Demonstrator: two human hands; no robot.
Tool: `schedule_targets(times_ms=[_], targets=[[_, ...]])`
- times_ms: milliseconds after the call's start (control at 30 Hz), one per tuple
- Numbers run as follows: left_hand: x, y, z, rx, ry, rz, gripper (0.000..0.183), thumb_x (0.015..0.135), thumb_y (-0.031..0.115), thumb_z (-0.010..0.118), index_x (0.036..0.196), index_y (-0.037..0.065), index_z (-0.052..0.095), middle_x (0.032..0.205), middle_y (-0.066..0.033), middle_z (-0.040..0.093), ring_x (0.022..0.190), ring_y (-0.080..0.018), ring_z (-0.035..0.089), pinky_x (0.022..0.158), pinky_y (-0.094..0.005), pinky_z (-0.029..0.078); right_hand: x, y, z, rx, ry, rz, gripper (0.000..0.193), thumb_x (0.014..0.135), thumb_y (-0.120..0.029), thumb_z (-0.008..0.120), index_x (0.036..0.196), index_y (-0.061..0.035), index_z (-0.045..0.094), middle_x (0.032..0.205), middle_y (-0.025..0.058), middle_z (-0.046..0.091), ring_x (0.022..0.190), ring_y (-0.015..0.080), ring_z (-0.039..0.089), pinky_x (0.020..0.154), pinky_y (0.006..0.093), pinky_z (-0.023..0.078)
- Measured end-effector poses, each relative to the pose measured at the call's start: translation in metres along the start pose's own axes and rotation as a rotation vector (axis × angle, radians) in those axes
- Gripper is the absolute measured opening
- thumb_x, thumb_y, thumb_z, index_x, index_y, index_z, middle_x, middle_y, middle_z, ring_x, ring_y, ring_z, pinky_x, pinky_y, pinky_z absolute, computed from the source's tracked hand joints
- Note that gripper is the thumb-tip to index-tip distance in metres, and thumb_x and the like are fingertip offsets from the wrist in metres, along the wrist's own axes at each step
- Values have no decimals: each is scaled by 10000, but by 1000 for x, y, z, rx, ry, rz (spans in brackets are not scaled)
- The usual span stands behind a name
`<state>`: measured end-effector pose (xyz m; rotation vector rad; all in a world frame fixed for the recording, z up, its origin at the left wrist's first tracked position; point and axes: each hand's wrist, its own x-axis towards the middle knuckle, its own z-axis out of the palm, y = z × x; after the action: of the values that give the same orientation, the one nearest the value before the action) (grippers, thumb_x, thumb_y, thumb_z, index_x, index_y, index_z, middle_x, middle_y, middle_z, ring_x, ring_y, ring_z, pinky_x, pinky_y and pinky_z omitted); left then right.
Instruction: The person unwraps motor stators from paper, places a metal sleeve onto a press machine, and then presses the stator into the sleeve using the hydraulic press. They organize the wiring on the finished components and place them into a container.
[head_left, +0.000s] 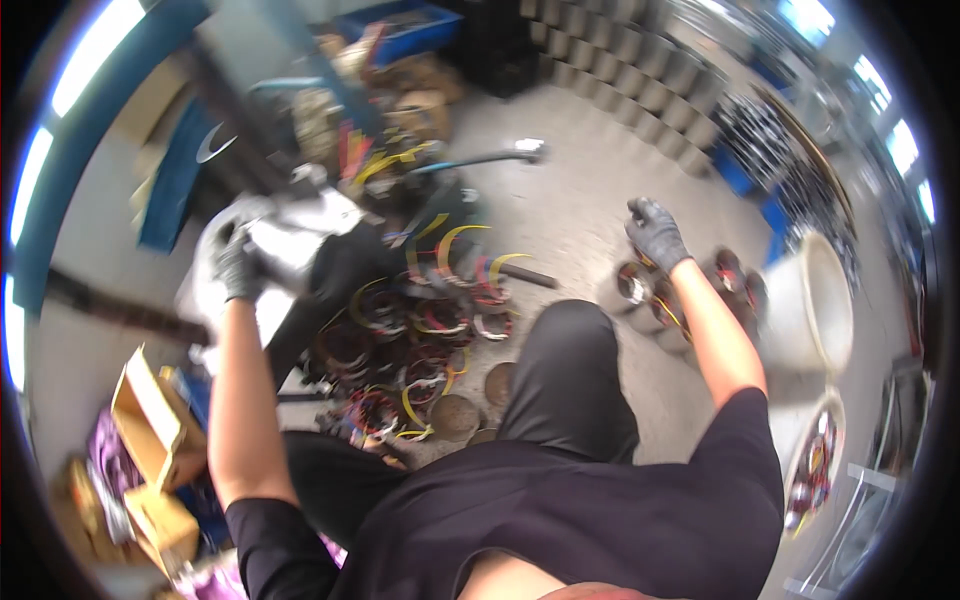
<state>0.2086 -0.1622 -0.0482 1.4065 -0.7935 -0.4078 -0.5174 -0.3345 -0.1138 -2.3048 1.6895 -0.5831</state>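
My left hand (pixel 238 262), in a grey glove, is at a pale, shiny machine part or cover (pixel 285 235) on the left; blur hides its fingers. Out to the right, my right hand (pixel 655 232) wears a grey glove too. Its fingers are curled in, and the palm side is hidden. Just below it stand metal cylinders with wire windings, like motor stators (pixel 634 284). More wound stators (pixel 440 315) with red, yellow and white leads crowd the floor between my left arm and my knee.
Rows of grey metal cylinders (pixel 625 75) are stacked at the back. A large white tub (pixel 815 305) stands on the right, near blue bins of metal parts (pixel 735 170). Cardboard boxes (pixel 155 430) lie at left. A blue-handled tool (pixel 480 158) extends over the floor.
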Motion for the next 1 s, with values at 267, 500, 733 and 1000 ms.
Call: schedule_targets(times_ms=[267,500,733,1000], targets=[[-86,20,10,-403,351,-73,298,918,124,677,1205,57,642,980,-93,699,764,-200,666,735,-314,576,-19,-346,39,588,-595,-415,574,900,-289,780,1363,10,621,1264,187,702,1184,224,662,1023,365,515],[-103,18,10,-564,85,-689,292,973,381,641,1161,157,626,1112,-31,598,986,-183,599,919,-437,495,-1,-471,168,1426,-475,-18,458,930,-310,738,1281,-29,650,1158,88,680,997,215,635,862,331,513],[-84,-26,27,-177,179,-609,612,931,494,624,1257,-23,645,1110,-197,716,949,-322,695,776,-483,553,-24,-526,165,1751,-644,291,433,983,-151,608,1361,58,578,1279,179,666,1252,285,610,1038,441,545],[-82,21,26,-377,147,-554,727,908,532,673,1273,-90,582,1167,-256,697,975,-337,716,793,-467,592,7,-527,132,487,-56,-693,389,962,-130,686,1291,71,636,1258,154,691,1143,233,657,1000,356,520]])
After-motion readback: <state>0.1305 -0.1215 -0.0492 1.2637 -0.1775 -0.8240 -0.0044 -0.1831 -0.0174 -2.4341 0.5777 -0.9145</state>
